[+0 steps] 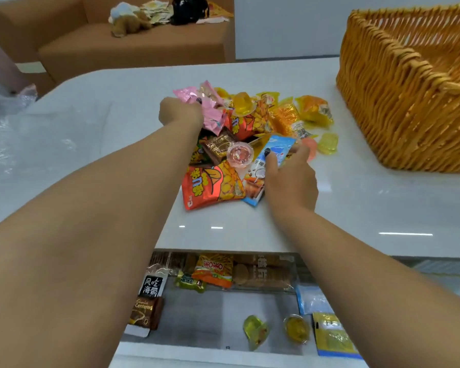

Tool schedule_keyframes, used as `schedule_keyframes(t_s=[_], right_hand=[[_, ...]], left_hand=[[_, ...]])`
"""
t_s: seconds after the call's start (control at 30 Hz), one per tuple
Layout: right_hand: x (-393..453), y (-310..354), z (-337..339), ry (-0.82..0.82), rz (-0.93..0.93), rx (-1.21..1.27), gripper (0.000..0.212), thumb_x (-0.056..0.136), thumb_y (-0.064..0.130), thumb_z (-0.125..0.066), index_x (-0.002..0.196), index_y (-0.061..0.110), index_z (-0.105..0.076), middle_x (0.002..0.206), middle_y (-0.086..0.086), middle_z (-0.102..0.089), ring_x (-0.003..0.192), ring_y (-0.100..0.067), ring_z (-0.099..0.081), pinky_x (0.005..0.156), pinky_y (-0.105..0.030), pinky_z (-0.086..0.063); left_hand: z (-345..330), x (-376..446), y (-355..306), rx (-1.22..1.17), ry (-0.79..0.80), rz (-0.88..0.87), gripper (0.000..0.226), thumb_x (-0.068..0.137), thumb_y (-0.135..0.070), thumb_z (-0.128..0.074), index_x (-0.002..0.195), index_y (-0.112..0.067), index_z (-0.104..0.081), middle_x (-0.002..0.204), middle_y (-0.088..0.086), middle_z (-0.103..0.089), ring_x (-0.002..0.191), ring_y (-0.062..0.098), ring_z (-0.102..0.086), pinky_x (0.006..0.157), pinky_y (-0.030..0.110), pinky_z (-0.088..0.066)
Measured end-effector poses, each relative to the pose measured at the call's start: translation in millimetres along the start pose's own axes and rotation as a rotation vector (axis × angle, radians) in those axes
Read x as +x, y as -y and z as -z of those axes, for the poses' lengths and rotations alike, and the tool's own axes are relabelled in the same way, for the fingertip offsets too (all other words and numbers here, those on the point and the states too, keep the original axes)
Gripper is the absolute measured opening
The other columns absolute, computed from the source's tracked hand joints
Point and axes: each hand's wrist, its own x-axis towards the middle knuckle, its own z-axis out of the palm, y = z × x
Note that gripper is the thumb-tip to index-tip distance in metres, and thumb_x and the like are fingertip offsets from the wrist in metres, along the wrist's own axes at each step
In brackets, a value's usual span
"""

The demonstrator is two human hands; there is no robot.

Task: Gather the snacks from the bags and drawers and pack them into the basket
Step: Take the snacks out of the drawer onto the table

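A heap of snacks (252,123) lies in the middle of the white table (356,208). My left hand (179,112) grips a pink packet (210,104) at the heap's far left side. My right hand (290,179) pinches a light blue packet (270,160) at the heap's near right. An orange chip bag (213,185), a brown chocolate packet (218,144) and a pink jelly cup (239,155) lie between my hands. The wicker basket (398,83) stands at the far right of the table.
Under the table's near edge an open drawer (210,309) holds several more snacks: a seaweed pack (152,285), an orange packet (214,269), jelly cups (255,332) and a yellow packet (332,335). A clear plastic bag (24,134) lies at the left. A brown sofa (133,46) stands behind.
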Motion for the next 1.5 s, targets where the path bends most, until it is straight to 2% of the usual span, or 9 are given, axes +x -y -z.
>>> schedule_keyframes(t_s=[0.17,0.33,0.53,0.67,0.8,1.0,1.13,1.27,1.5], right_hand=[[-1,2,-1,0.004,0.024,-0.054,0.049,0.102,0.040,-0.034,0.142,0.013,-0.028,0.112,-0.013,-0.065,0.100,-0.036,-0.061,0.070,-0.036,-0.038],[-8,6,6,-0.033,-0.011,0.123,0.036,0.102,0.033,-0.033,0.134,0.016,-0.033,0.104,-0.011,-0.065,0.092,-0.032,-0.061,0.070,-0.037,-0.043],[-52,-16,34,-0.008,-0.005,0.532,0.016,0.093,0.010,-0.045,0.101,0.019,-0.056,0.056,0.009,-0.048,0.048,-0.003,-0.044,0.052,-0.027,-0.034],[-124,-41,47,0.431,0.493,0.389,0.020,0.090,0.003,-0.050,0.090,0.018,-0.063,0.047,0.006,-0.042,0.042,-0.007,-0.037,0.045,-0.016,-0.031],[-138,-69,45,0.687,1.136,-0.214,0.013,0.077,0.016,-0.052,0.082,0.017,-0.064,0.054,0.005,-0.053,0.041,-0.021,-0.046,0.036,-0.027,-0.039],[-127,-84,46,0.760,0.677,-0.748,0.041,0.091,0.050,-0.046,0.124,0.027,-0.048,0.118,-0.001,-0.063,0.105,-0.025,-0.061,0.080,-0.034,-0.048],[-138,-85,43,0.773,0.550,-0.730,0.053,0.082,0.059,-0.054,0.121,0.025,-0.048,0.120,0.000,-0.058,0.107,-0.022,-0.058,0.076,-0.030,-0.043],[-146,-81,37,0.850,0.619,-0.616,0.052,0.084,0.051,-0.056,0.130,0.029,-0.044,0.128,0.005,-0.047,0.110,-0.017,-0.052,0.083,-0.029,-0.045],[-144,-88,28,0.966,0.430,-0.762,0.065,0.085,0.066,-0.047,0.134,0.024,-0.044,0.140,-0.007,-0.041,0.120,-0.028,-0.049,0.094,-0.038,-0.047]], left_hand=[[0,-11,-7,0.060,0.050,0.067,0.049,0.086,-0.023,-0.059,0.131,-0.005,-0.049,0.134,0.015,-0.054,0.120,0.031,-0.056,0.096,0.040,-0.048],[54,-66,5,0.365,0.103,-0.184,0.062,0.085,-0.031,-0.062,0.141,-0.015,-0.040,0.143,0.009,-0.039,0.133,0.026,-0.037,0.102,0.035,-0.037],[144,-157,71,-0.062,0.051,-0.111,0.026,0.087,-0.004,-0.062,0.106,-0.021,-0.061,0.099,-0.006,-0.063,0.080,0.005,-0.061,0.067,0.017,-0.049],[174,-179,105,-0.112,0.157,0.029,0.028,0.085,0.005,-0.063,0.086,-0.022,-0.063,0.089,-0.001,-0.066,0.075,0.012,-0.060,0.065,0.023,-0.047],[185,-169,119,0.023,0.368,-0.067,0.030,0.082,0.014,-0.059,0.079,-0.015,-0.066,0.079,0.002,-0.067,0.075,0.009,-0.061,0.064,0.018,-0.048],[216,-150,138,0.528,0.680,-0.208,0.028,0.083,0.002,-0.060,0.082,-0.026,-0.068,0.088,-0.005,-0.069,0.086,0.010,-0.064,0.070,0.010,-0.046],[222,-135,162,0.858,0.832,-0.044,0.037,0.086,-0.019,-0.066,0.122,-0.027,-0.056,0.131,0.000,-0.054,0.106,0.014,-0.059,0.082,0.023,-0.046],[225,-118,167,0.855,0.723,0.112,0.065,0.084,-0.023,-0.070,0.140,-0.008,-0.042,0.133,0.009,-0.053,0.115,0.023,-0.054,0.097,0.035,-0.047],[200,-132,174,1.091,0.922,0.259,0.029,0.095,-0.037,-0.059,0.107,-0.013,-0.048,0.098,0.003,-0.053,0.091,0.018,-0.052,0.059,0.016,-0.041]])
